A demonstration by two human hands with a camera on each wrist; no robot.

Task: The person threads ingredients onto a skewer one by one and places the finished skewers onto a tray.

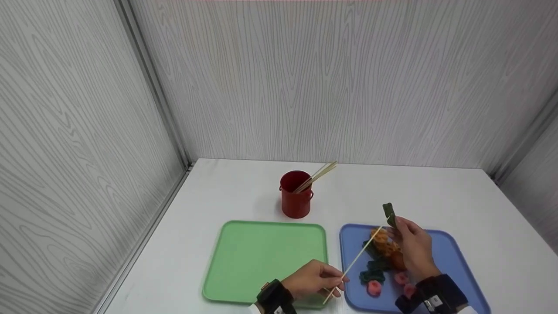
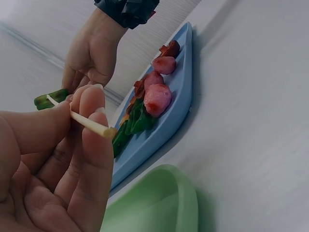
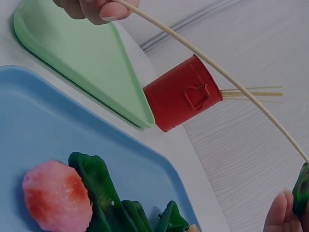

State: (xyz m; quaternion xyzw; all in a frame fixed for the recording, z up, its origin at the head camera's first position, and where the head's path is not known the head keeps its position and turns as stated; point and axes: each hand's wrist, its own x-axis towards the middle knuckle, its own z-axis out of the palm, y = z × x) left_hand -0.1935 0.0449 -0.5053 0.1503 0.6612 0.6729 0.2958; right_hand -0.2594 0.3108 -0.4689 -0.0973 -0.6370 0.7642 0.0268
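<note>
My left hand (image 1: 314, 279) pinches a thin wooden skewer (image 1: 362, 252) near its lower end, between thumb and fingers. Up at the skewer's far end, my right hand (image 1: 416, 249) holds a dark green pepper piece (image 1: 389, 212) in its fingertips. The skewer's tip meets that piece; how deep it goes, I cannot tell. Below the right hand lies a blue tray (image 1: 458, 266) with more green pieces (image 3: 99, 186), pink round pieces (image 2: 157, 99) and orange-brown pieces (image 1: 380, 236). The right hand and wrist hide part of this food.
A light green tray (image 1: 266, 257) lies to the left, partly under my left hand. Behind it stands a red metal bucket (image 1: 296, 205) with several skewers (image 1: 323, 171) leaning out to the right. Grey wood-grain panels (image 1: 322, 83) enclose the white table (image 1: 235, 192) at the back and sides.
</note>
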